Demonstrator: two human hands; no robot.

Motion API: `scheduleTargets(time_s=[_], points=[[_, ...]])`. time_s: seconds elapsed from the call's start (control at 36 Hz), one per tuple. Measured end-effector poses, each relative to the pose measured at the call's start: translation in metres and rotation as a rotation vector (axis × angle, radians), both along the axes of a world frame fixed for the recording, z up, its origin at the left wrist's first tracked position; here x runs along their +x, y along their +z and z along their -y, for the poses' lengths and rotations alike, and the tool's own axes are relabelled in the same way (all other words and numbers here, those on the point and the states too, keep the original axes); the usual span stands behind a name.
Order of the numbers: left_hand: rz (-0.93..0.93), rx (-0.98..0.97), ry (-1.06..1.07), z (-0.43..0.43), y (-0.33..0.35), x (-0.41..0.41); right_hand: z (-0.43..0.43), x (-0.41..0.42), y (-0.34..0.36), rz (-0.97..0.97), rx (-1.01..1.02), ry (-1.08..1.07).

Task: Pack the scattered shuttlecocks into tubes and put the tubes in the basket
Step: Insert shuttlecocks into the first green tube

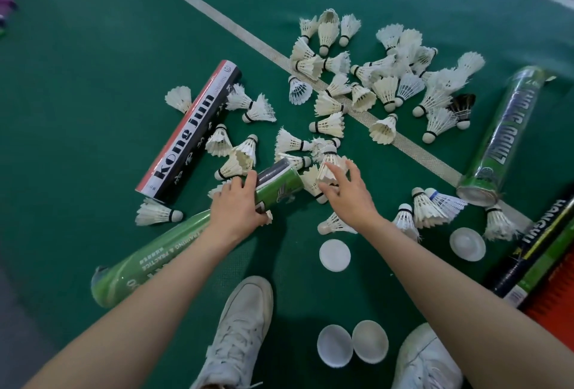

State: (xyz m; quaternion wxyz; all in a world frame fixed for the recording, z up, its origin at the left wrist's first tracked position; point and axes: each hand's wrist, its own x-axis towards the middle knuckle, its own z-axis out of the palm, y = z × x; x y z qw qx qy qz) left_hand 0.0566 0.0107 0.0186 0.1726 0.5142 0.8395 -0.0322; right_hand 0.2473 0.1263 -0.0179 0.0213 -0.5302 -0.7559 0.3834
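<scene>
Gripping green tube (279,185), laid 8 to 2 o'clock, near its mouth with left hand (236,205). Reaching with right hand (351,199), spread wide, onto shuttlecock (327,165) just 3 o'clock of that mouth.

The left hand (237,202) covers the middle of the green tube (279,183). The right hand (348,193) hides part of a shuttlecock (327,163), so its grip cannot be told. Blurred purple shapes (9,0) and an orange object (556,301) are cut off by the edges.

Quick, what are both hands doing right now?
Left hand: grips the green tube near its open end.
Right hand: open, straight fingers touching a white shuttlecock.
</scene>
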Motion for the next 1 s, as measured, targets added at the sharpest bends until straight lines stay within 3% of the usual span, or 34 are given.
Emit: scheduleTargets(time_s=[0.11,0.19,0.39,0.64,0.72,0.83,1.0], points=[[-0.074,0.012,-0.028,0.000,-0.008,0.003,-0.004,-0.011,-0.001,-0.035,0.050,-0.277],[-0.074,0.023,-0.019,-0.002,-0.014,0.004,-0.010,-0.022,-0.003,0.015,-0.002,-0.365],[-0.055,0.062,-0.023,0.012,-0.024,0.005,-0.018,-0.029,-0.009,-0.066,-0.108,-0.449],[-0.005,0.113,-0.049,0.037,-0.030,-0.005,-0.008,-0.014,-0.022,-0.004,-0.141,-0.441],[0.006,0.138,-0.042,0.038,-0.031,-0.007,-0.007,-0.010,-0.012,-0.174,-0.109,-0.488],[0.005,0.194,-0.027,0.036,-0.027,-0.014,-0.004,-0.005,0.016,-0.562,-0.366,-0.417],[0.051,0.237,-0.013,0.036,-0.019,-0.023,0.009,-0.010,0.039,-0.657,-0.450,-0.139]])
